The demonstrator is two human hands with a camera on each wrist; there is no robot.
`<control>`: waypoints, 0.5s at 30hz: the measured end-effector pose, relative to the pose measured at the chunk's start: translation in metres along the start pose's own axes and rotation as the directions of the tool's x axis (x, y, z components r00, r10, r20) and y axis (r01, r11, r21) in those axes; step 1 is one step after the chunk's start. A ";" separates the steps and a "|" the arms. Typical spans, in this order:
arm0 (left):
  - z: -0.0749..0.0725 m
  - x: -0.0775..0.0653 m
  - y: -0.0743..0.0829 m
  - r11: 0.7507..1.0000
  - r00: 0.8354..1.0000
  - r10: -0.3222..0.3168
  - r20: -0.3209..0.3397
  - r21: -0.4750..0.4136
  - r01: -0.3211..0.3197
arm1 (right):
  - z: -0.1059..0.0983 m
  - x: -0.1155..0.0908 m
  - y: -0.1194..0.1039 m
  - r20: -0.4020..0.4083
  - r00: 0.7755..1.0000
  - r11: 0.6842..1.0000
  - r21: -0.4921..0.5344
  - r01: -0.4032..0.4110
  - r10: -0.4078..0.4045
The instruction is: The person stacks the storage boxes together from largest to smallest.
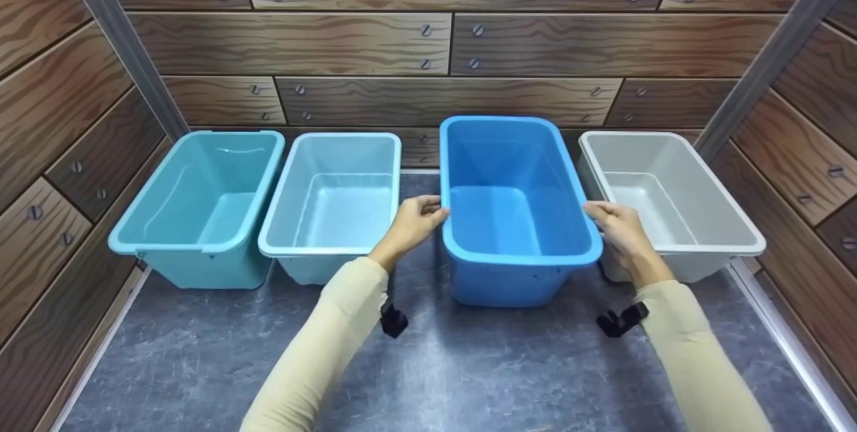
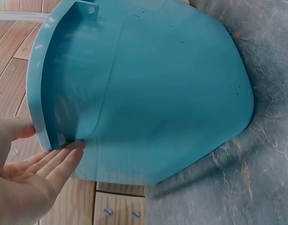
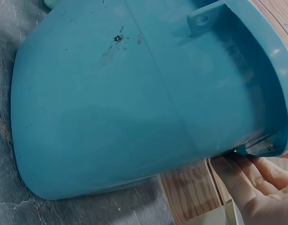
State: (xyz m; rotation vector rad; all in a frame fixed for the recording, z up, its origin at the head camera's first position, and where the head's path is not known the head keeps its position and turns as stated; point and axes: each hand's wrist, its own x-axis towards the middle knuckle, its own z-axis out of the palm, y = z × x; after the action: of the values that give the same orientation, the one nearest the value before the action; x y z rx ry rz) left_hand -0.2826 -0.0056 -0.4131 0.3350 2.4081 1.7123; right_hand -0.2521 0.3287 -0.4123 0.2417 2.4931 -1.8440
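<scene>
A deep blue plastic bin (image 1: pixel 512 284), upright with nothing inside, stands between my two hands. My left hand (image 1: pixel 414 221) holds its left rim; in the left wrist view the thumb lies over the rim and the fingers (image 2: pixel 64 164) reach under it. On the opposite side my right hand (image 1: pixel 619 231) grips the right rim. In the right wrist view its fingers (image 3: pixel 242 180) are tucked beneath the rim, and the thumb is mostly out of frame. Dark scuffs mark the bin's outer wall (image 3: pixel 97 103).
A teal bin (image 1: pixel 201 268) and a light blue bin (image 1: pixel 315 264) stand to the left. A grey bin (image 1: pixel 710 261) is close on the right, beside my right hand. Wood-patterned walls (image 1: pixel 361 43) enclose the dark marbled floor (image 1: pixel 469 365) at the back and sides.
</scene>
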 end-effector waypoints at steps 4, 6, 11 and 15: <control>-0.003 -0.002 -0.001 1.000 1.000 -0.008 -0.002 -0.008 0.008 | 0.003 0.000 0.001 0.002 1.000 1.000 -0.003 0.004 -0.004; -0.004 -0.004 -0.002 1.000 1.000 -0.016 -0.002 -0.020 0.016 | 0.004 0.000 0.001 0.002 1.000 1.000 -0.003 0.001 -0.001; -0.007 -0.007 -0.004 0.999 1.000 -0.031 -0.003 -0.043 0.031 | 0.008 0.000 0.001 0.007 1.000 1.000 0.022 0.001 -0.001; -0.009 -0.008 -0.004 0.999 1.000 -0.025 0.003 -0.038 0.025 | 0.010 -0.001 -0.001 0.008 1.000 0.998 0.055 0.007 -0.008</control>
State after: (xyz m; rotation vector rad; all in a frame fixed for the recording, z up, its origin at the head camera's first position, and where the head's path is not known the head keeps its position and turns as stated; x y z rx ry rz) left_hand -0.2776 -0.0176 -0.4135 0.2998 2.3647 1.7430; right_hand -0.2521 0.3190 -0.4142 0.2265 2.4438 -1.9147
